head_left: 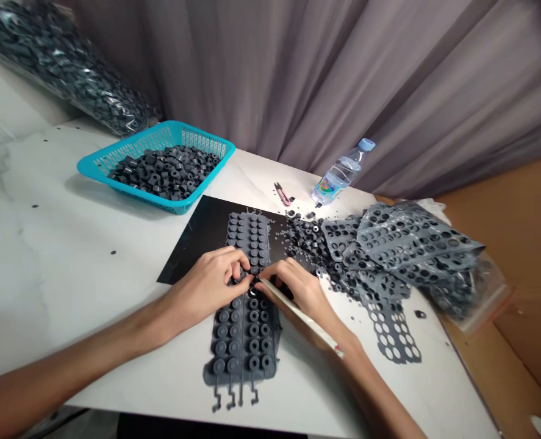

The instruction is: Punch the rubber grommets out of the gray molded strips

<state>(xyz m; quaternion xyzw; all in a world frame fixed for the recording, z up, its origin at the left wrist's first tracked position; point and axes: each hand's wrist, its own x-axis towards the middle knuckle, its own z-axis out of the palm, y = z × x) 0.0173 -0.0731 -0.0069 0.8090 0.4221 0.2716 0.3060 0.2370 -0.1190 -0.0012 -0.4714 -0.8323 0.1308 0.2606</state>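
A grey moulded rubber sheet (243,356) with rows of round, ring-like rubber parts lies lengthwise in front of me, its far part over a black mat (192,238). My left hand (208,277) rests over the sheet's middle, thumb and forefinger pinched at one of its parts; the fingertips partly hide what they grip. Just opposite, my right hand (297,286) is closed around a thin white stick (304,317), whose tip meets the same spot by the left fingertips. Thin rubber runners stick out from the sheet's near end.
A blue basket (183,207) of rubber rings stands back left, below a large clear bag (69,67) of similar parts. Small snips (282,194) and a water bottle (341,174) are at the back. Loose rings (304,238) and punched-out sheets (412,244) pile up right.
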